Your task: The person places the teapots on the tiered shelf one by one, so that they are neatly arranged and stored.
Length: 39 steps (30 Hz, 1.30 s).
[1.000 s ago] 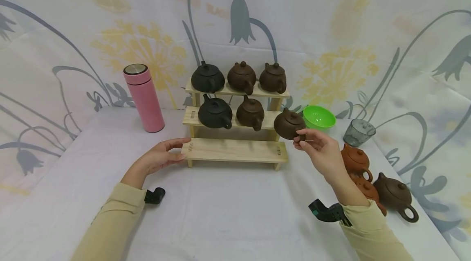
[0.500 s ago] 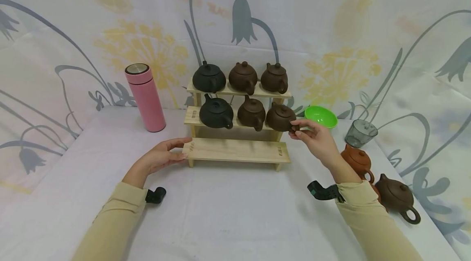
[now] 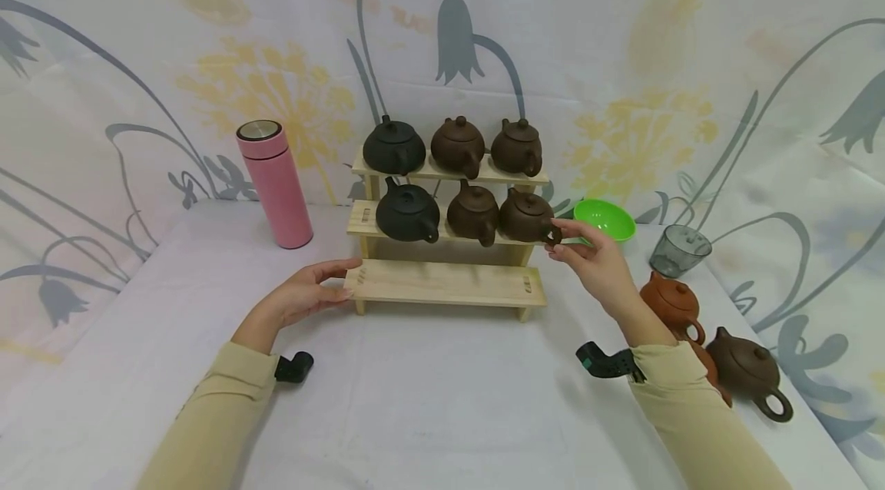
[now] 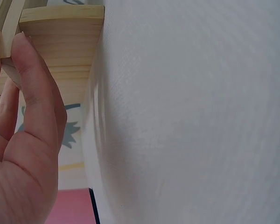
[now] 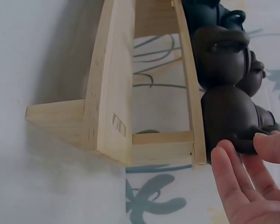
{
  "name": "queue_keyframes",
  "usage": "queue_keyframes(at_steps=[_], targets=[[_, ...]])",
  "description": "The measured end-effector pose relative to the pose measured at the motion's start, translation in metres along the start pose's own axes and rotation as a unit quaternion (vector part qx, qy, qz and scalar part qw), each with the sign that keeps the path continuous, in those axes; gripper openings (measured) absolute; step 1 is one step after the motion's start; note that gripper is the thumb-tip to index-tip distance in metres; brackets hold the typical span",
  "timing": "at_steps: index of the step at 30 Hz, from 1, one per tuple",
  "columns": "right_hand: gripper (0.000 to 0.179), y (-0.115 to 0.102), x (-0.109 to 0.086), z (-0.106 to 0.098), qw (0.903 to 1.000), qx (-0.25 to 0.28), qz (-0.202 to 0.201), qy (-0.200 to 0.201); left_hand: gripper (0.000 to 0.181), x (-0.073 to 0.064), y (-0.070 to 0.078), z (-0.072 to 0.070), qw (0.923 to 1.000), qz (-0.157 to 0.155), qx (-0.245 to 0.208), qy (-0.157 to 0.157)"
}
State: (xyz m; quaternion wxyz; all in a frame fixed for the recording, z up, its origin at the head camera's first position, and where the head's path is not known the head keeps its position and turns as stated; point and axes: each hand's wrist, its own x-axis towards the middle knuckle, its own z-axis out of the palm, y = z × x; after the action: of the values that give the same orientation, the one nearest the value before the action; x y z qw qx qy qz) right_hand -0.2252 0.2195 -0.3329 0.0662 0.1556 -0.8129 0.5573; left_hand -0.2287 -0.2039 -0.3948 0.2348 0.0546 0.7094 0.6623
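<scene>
A three-tier wooden stand [image 3: 442, 283] stands mid-table. My left hand [image 3: 300, 296] grips the left end of its lowest board; in the left wrist view the fingers [image 4: 35, 93] pinch the wood edge. At the middle tier's right end sits a dark brown teapot [image 3: 524, 217]. My right hand [image 3: 600, 267] pinches its handle, and in the right wrist view the teapot [image 5: 226, 116] rests against the board. Beside it on that tier are another brown teapot [image 3: 473, 212] and a black teapot [image 3: 406, 212]. The bottom board bears nothing.
On the top tier are a black teapot [image 3: 394, 146] and two brown ones. A pink thermos [image 3: 280, 194] stands left. To the right are a green bowl [image 3: 604, 220], a grey glass [image 3: 681, 250], reddish teapots [image 3: 669, 302] and a dark brown teapot [image 3: 745, 367].
My right hand has moved the brown teapot left, from beside the stand onto the middle tier's right end. My left hand has kept its grip on the lowest board.
</scene>
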Motion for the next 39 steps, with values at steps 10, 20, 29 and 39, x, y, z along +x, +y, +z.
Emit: queue_keyframes(at_steps=[10, 20, 29, 39], targets=[[0.036, -0.001, -0.033, -0.02, 0.9982, -0.022, 0.011, 0.054, 0.06, 0.0, 0.001, 0.002, 0.9999, -0.011, 0.003, 0.006], [0.037, 0.041, -0.062, -0.051, 0.9944, -0.039, 0.019, 0.096, 0.06, 0.002, 0.002, 0.003, 0.9999, -0.012, 0.003, 0.006], [0.043, 0.12, -0.086, -0.09, 0.9923, -0.028, 0.037, 0.115, 0.061, 0.004, 0.001, 0.003, 0.9998, -0.015, 0.009, 0.012], [0.032, 0.04, -0.118, -0.076, 0.98, -0.112, 0.092, 0.136, 0.06, 0.0, 0.002, 0.002, 0.9999, -0.013, 0.006, 0.009]])
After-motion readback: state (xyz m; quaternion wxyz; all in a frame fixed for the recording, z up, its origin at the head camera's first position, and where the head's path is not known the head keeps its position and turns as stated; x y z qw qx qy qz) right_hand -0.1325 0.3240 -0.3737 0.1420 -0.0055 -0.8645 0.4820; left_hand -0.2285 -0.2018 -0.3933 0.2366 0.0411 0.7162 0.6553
